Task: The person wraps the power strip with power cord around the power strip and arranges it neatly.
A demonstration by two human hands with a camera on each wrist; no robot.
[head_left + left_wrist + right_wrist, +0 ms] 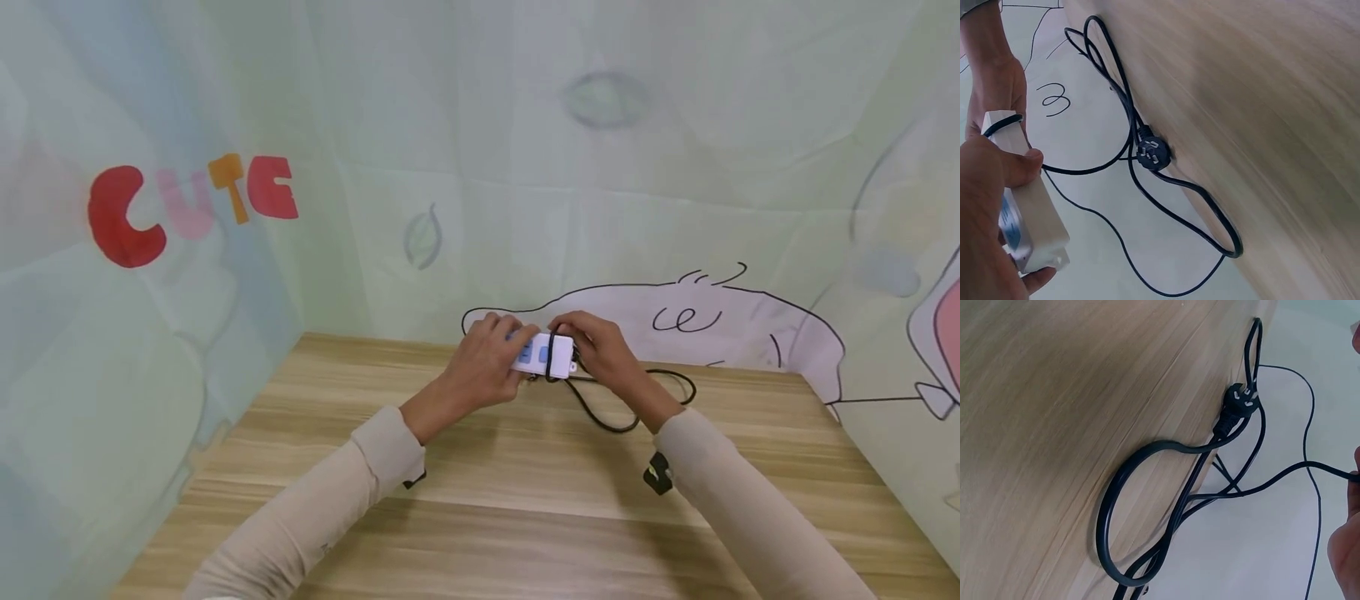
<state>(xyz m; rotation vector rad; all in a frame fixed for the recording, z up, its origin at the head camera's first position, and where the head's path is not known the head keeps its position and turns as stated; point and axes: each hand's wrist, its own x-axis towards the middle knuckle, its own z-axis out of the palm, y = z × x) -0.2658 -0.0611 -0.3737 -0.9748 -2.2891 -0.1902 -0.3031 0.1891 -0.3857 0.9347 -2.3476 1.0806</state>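
Observation:
A white power strip (564, 363) with blue sockets is held above the far part of the wooden table. My left hand (483, 362) grips its left part, with the thumb pressing along one side in the left wrist view. One turn of black cord (617, 429) runs around the strip near its right end. There my right hand (603, 354) pinches the cord; only parts of its fingers show at the right edge of the right wrist view. The cord's black plug (1241, 401) lies on the table among loose loops, its prongs showing.
The wooden table (525, 517) ends at a pale printed cloth (510, 208) at the back and sides. Red, pink and orange letters (127, 217) show on its left part. A thin dark line (1116, 234) curves past the cord loops in the left wrist view.

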